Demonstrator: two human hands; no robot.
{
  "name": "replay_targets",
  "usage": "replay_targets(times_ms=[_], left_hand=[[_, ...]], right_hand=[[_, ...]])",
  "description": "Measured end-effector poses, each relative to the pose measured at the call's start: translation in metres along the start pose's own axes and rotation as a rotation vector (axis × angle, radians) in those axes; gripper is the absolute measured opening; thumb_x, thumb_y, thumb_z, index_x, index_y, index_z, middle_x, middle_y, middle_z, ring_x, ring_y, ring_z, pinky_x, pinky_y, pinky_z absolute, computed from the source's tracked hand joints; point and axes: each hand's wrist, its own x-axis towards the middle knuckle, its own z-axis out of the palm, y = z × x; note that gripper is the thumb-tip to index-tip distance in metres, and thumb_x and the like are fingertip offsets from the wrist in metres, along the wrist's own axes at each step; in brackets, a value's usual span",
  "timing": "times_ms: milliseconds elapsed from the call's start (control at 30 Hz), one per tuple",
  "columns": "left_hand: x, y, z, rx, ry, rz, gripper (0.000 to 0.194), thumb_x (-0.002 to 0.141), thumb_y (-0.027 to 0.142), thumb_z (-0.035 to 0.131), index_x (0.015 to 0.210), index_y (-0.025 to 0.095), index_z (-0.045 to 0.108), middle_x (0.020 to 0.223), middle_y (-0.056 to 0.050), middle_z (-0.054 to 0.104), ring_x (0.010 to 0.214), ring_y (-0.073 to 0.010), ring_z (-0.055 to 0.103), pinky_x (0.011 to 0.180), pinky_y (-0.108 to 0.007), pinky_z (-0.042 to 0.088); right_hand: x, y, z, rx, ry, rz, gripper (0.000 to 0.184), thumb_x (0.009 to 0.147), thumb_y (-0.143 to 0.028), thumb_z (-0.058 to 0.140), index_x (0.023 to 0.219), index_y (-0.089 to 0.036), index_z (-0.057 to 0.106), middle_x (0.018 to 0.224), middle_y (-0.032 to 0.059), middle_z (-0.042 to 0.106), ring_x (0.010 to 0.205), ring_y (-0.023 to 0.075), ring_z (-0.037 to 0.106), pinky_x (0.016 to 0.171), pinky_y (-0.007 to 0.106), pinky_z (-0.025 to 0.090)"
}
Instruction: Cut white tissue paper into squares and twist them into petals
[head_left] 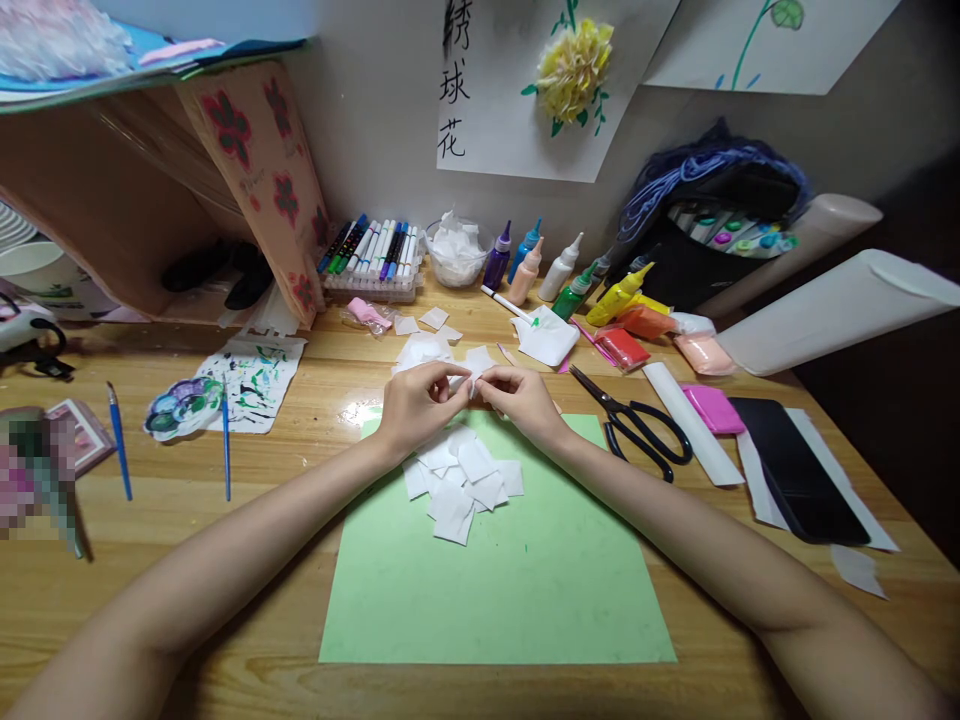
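Observation:
My left hand (424, 403) and my right hand (523, 400) meet above the far edge of a green sheet of paper (495, 590). Their fingertips pinch a small piece of white tissue paper (472, 386) between them, partly hidden by the fingers. Just below my hands, a loose pile of white paper squares (461, 475) lies on the green sheet. More white tissue pieces (420, 350) are heaped behind my left hand, on the wooden table.
Black-handled scissors (637, 415) lie right of the green sheet, with a black phone (802, 470) beyond. Paint bottles (559, 268), a bowl of crumpled tissue (456, 250) and markers (375, 250) line the back. Paintbrushes (226, 440) and a palette (180, 408) are at left.

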Motion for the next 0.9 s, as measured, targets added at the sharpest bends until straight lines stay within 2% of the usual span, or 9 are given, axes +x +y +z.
replay_targets(times_ms=[267,900], left_hand=[[-0.0001,-0.0006,0.0001,0.025,0.006,0.004,0.013,0.077,0.027,0.061,0.077,0.019,0.070,0.051,0.004,0.049,0.050,-0.0073,0.042,0.050,-0.022,0.032],[0.0000,-0.0002,-0.0001,0.019,0.002,-0.015,0.015,0.078,0.028,0.060,0.076,0.018,0.071,0.050,0.003,0.050,0.048,-0.0074,0.042,0.049,-0.022,0.031]], right_hand=[[-0.0002,0.0000,-0.0001,-0.002,-0.007,-0.001,0.022,0.074,-0.033,0.059,0.068,-0.013,0.064,0.059,-0.0013,0.053,0.050,0.0076,0.041,0.048,0.023,0.030],[0.0000,-0.0001,-0.0007,0.023,-0.014,-0.003,0.023,0.074,-0.034,0.058,0.066,-0.013,0.063,0.052,-0.0035,0.046,0.047,0.0074,0.037,0.046,0.024,0.028]])
